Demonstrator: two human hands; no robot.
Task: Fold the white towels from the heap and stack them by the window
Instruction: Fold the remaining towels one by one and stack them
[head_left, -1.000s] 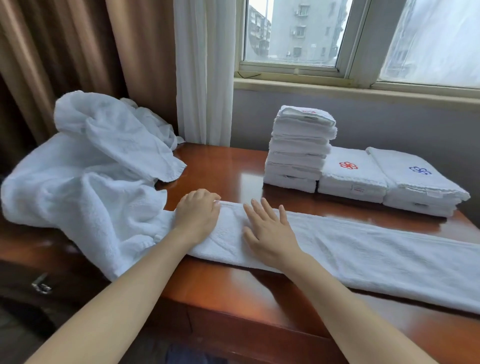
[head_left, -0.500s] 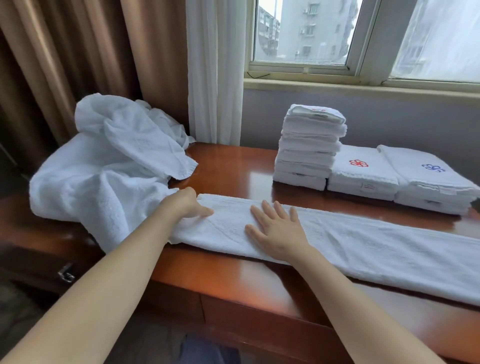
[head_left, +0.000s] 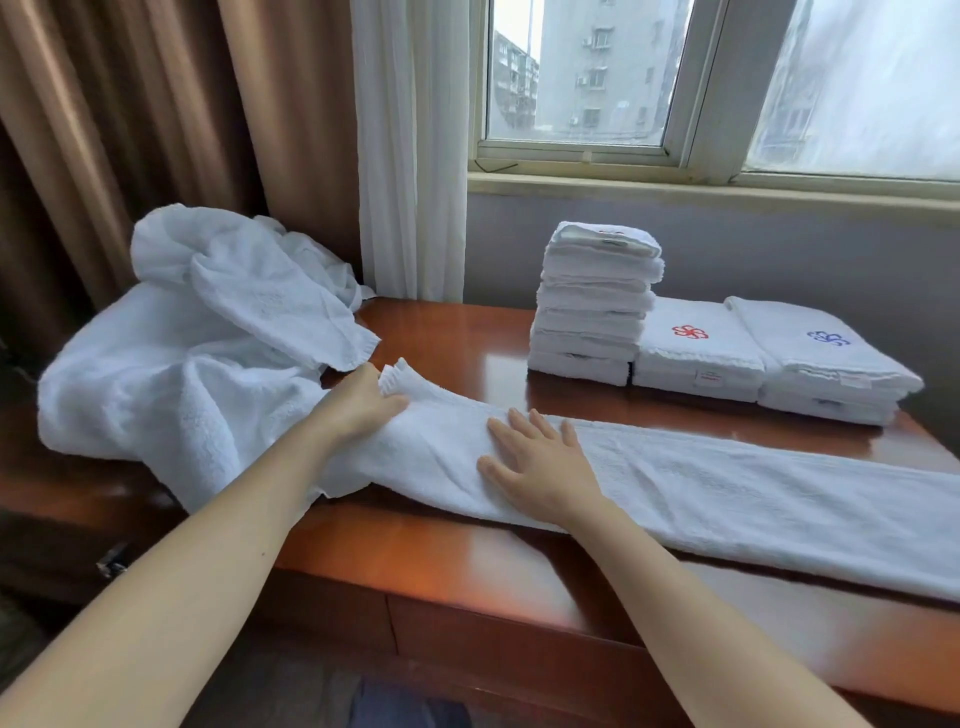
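Towel (head_left: 727, 493) runs left-right; left hand (head_left: 358, 405) grips its end, right hand (head_left: 540, 467) presses flat.

Long folded white towel (head_left: 727, 499) across table, heap (head_left: 197, 353) left, stacks (head_left: 597, 301) by window

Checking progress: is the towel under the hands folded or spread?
Folded lengthwise: the towel is a narrow strip, layers showing at the left hand.

Towels (head_left: 753, 499) on wooden table (head_left: 457, 332)
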